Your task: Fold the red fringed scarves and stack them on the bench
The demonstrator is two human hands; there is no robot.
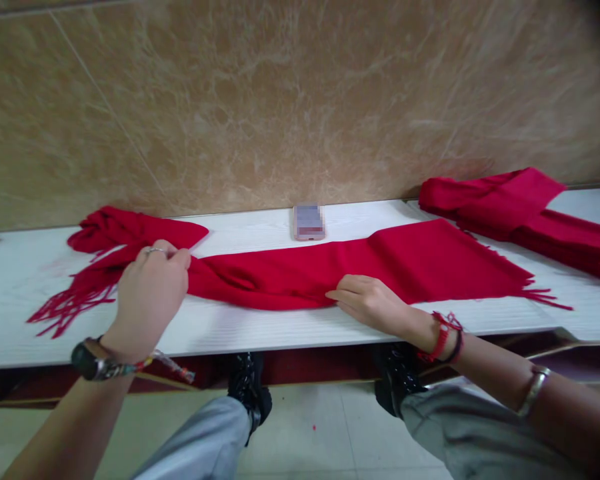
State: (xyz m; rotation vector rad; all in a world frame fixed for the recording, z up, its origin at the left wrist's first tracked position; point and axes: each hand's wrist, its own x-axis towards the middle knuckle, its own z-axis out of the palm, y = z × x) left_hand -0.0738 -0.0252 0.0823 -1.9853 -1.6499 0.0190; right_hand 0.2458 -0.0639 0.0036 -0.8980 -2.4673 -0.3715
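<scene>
Left hand (153, 290): fingers curled and closed, pinching the red scarf (290, 273) where it narrows into a bunch. Right hand (367, 303): fingers pressed together, tips on the near edge; thumb hidden, so I cannot tell whether it pinches too. Between the hands the cloth lies creased and slightly twisted; beyond the right hand it widens, fairly flat, to a fringed end. Good handling here, I judge, means keeping the left pinch light but steady while the right fingertips ease the near edge straight, working from the flat part toward the bunch, without tugging hard enough to drag the whole length askew. Edges want to lie parallel, fringe strands loose rather than trapped. The scarf rests lengthwise on a white bench top (260, 333). Bunched red cloth (113, 230) sits beside the left hand (same piece or another, I cannot tell). Farther out: a phone (303, 230) just behind the scarf, a folded red scarf (525, 200) at right, and a marbled wall (300, 100) behind everything.
</scene>
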